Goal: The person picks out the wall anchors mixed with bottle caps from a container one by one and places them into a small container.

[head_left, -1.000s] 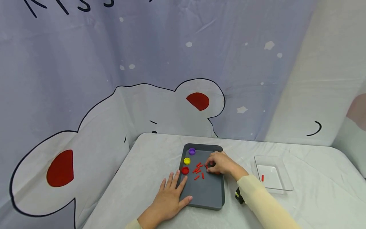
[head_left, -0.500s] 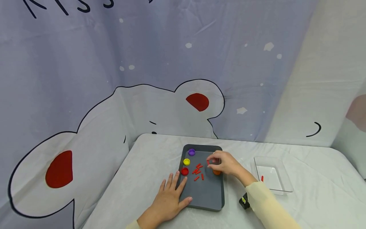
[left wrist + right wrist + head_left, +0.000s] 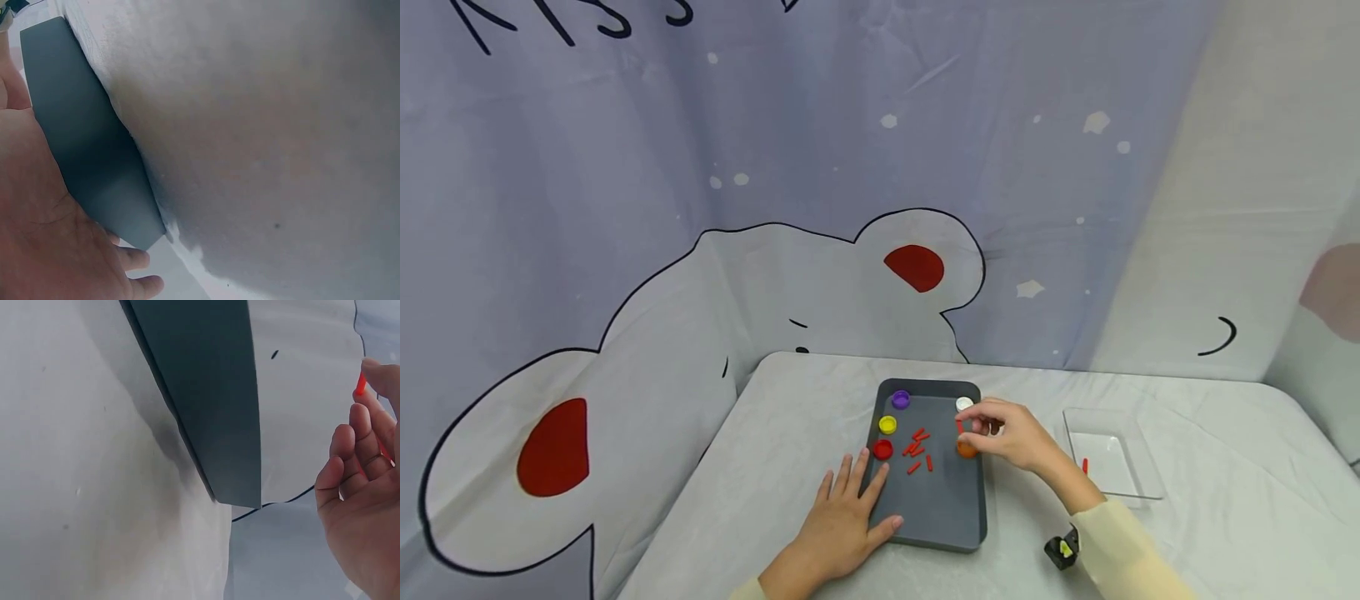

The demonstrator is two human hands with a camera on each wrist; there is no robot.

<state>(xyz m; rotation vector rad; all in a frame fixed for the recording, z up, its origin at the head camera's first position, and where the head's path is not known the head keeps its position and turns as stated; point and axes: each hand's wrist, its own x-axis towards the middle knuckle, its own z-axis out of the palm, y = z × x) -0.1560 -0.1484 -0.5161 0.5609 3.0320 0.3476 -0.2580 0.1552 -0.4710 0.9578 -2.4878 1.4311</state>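
My right hand (image 3: 1011,433) pinches a small red stick (image 3: 959,427) between thumb and index finger, above the right side of a grey tray (image 3: 940,517). In the right wrist view the red stick (image 3: 361,382) pokes out between those fingertips; the other fingers curl inward. My left hand (image 3: 842,521) lies with straight, spread fingers at the tray's left edge. Several more red sticks (image 3: 914,467) lie loose mid-tray. Small round caps line the sides: purple (image 3: 901,400), yellow (image 3: 887,425) and red (image 3: 882,450) at left, white (image 3: 964,404) and orange (image 3: 967,451) at right, partly behind the right fingers.
A clear plastic box (image 3: 1108,447) stands right of the tray with one red stick (image 3: 1085,466) in it. A small black object (image 3: 1062,550) shows beside the right sleeve. White cloth (image 3: 820,400) covers the table; a printed curtain hangs behind.
My right hand has moved right across the tray with the red stick pinched in it. The orange and white caps have come into view. The left hand stays at the tray's edge.
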